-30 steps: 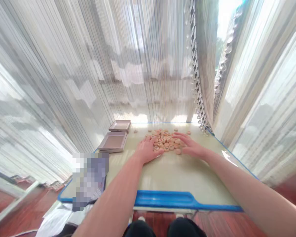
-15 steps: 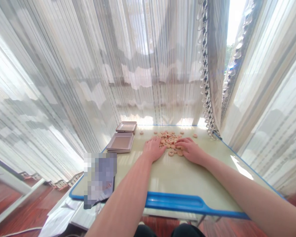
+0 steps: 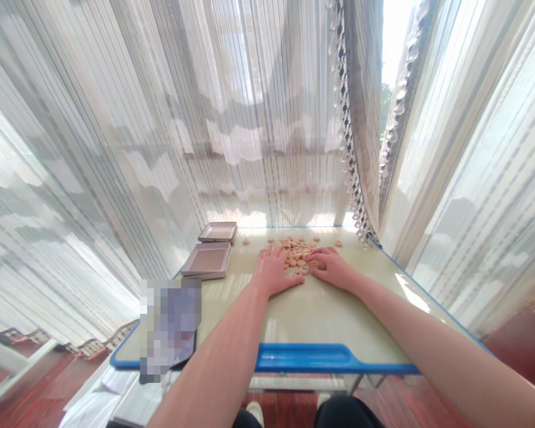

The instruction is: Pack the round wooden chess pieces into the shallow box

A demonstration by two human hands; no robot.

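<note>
— Hands closer together than before, pile tighter. On the table's (image 3: 321,321) far half: left hand (image 3: 274,272) flat, released; right hand (image 3: 332,267) loosely curved, gripping nothing.
— Wooden discs (image 3: 296,252) lie between them. Best kept: palms low, strays swept inward.

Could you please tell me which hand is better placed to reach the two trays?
Probably the left: the left hand lies between the trays and the wooden pieces; the right hand sits beyond the pile.

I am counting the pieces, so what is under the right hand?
The right hand rests on the table at the pile of round wooden pieces. Some pieces show beside it; whatever lies beneath the palm is covered.
</note>
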